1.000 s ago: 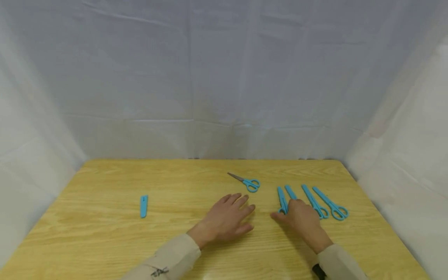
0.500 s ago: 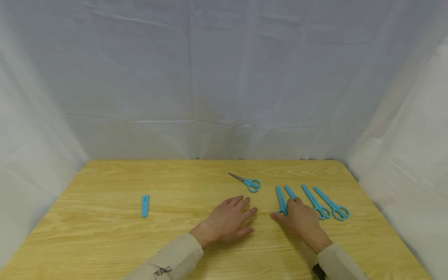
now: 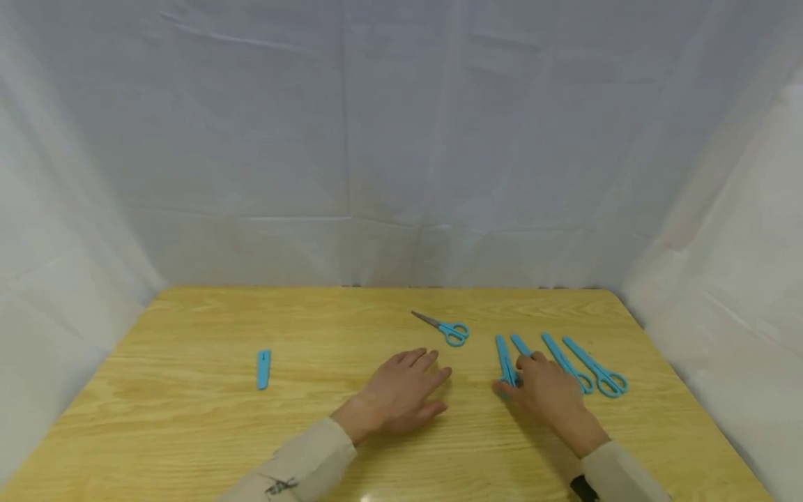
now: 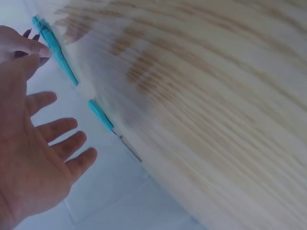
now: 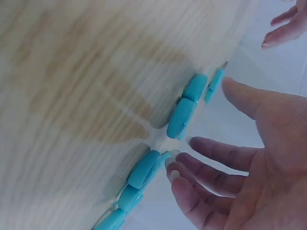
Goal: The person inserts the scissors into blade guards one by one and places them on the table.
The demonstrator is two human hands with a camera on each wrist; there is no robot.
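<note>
My left hand [image 3: 404, 394] hovers palm down over the middle of the table, fingers spread and holding nothing. Beyond it lies a bare pair of scissors [image 3: 453, 333], steel blades to the left and blue handles to the right. My right hand [image 3: 552, 390] is over the row of blue sheathed scissors. Its thumb is by the handles of the leftmost sheathed scissors [image 3: 505, 359]. Its fingers partly hide the second sheathed scissors [image 3: 520, 344]. In the right wrist view, its loosely bent fingers [image 5: 211, 167] appear beside the blue handles [image 5: 182, 117], gripping none.
Two more sheathed scissors, the third [image 3: 557, 352] and the rightmost [image 3: 592, 364], lie slanted to the right. A lone blue blade cover [image 3: 263, 369] rests on the left of the wooden table [image 3: 188, 432]. White sheeting [image 3: 389, 139] hangs behind and at both sides.
My right hand has shifted slightly right, its thumb now overlapping the leftmost scissors' handles. My left hand has drawn back slightly leftward. The bare scissors and the blade cover stay in place.
</note>
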